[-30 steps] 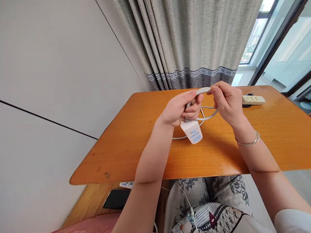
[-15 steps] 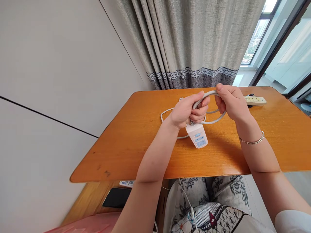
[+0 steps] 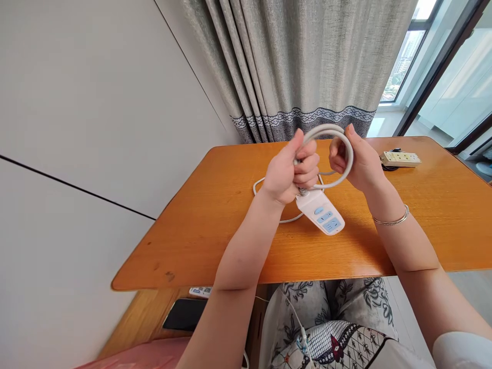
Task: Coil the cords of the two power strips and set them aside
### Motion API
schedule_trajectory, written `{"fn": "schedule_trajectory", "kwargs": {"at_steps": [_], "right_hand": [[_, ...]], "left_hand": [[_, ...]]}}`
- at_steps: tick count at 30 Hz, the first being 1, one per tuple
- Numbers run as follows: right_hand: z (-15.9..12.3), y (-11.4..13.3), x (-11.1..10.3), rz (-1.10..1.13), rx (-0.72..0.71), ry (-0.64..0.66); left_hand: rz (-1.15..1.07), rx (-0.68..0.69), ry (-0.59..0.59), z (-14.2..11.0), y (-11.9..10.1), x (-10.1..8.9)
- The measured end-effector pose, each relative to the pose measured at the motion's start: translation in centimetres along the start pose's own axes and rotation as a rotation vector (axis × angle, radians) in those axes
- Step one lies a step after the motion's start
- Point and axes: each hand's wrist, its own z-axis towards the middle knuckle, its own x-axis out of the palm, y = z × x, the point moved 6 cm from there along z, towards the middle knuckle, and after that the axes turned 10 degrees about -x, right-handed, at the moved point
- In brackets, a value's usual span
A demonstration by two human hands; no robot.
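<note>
My left hand (image 3: 294, 166) is closed around a looped white power cord (image 3: 326, 129), its thumb pointing up. Just below that fist hangs a white power strip (image 3: 320, 210) with pale blue sockets, joined to the cord and tilted down to the right. On the right side of the loop, my right hand (image 3: 355, 156) grips the cord between thumb and curled fingers. More of the cord trails behind and below my left hand on the wooden table (image 3: 215, 230). Its plug does not show.
A second, cream power strip (image 3: 402, 159) with a black cord lies at the table's right rear. Below the near left edge, a dark phone (image 3: 184, 314) and a white object (image 3: 200, 292) rest on a lower wooden surface. A grey curtain (image 3: 307, 66) hangs behind the table.
The cord between my hands has become a rounder, higher loop. My right hand has turned more upright, and the hanging power strip has swung to the right.
</note>
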Motion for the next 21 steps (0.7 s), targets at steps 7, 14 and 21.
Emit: {"fn": "schedule_trajectory", "kwargs": {"at_steps": [7, 14, 21], "right_hand": [[0.2, -2.1, 1.1, -0.028, -0.035, 0.025], [-0.1, -4.5, 1.2, -0.148, 0.123, 0.205], [0.2, -5.5, 0.1, -0.131, 0.178, 0.155]], "left_hand": [[-0.091, 0.330, -0.139, -1.3, -3.1, -1.6], [-0.212, 0.575, -0.264, -3.0, -5.4, -2.8], [-0.436, 0.697, -0.308, -4.4, -6.4, -3.9]]}}
